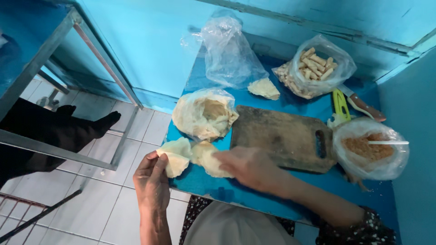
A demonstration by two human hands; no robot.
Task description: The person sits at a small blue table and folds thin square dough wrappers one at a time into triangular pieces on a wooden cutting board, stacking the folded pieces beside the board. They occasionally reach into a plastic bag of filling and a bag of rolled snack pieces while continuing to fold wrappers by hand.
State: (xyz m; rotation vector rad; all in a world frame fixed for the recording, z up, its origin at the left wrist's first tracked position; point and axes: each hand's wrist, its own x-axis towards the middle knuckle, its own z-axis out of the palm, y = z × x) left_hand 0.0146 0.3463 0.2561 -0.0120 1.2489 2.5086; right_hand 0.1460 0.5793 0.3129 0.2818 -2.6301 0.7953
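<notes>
My left hand (152,179) pinches a pale, thin wrapper sheet (175,156) at the near left corner of the blue table (272,202). My right hand (250,168), blurred, grips the other part of the pale sheets (210,159) beside it, just in front of a worn wooden cutting board (284,136). A plastic bag holding a stack of the same pale wrappers (204,113) lies just behind my hands.
A bag of rolled snacks (315,66), an empty clear bag (229,52), a loose wrapper piece (264,88), a green peeler (339,104), a knife (365,106) and a bag of brown filling with a white spoon (370,152) surround the board. A person's dark-socked feet (68,129) rest left, under a metal frame.
</notes>
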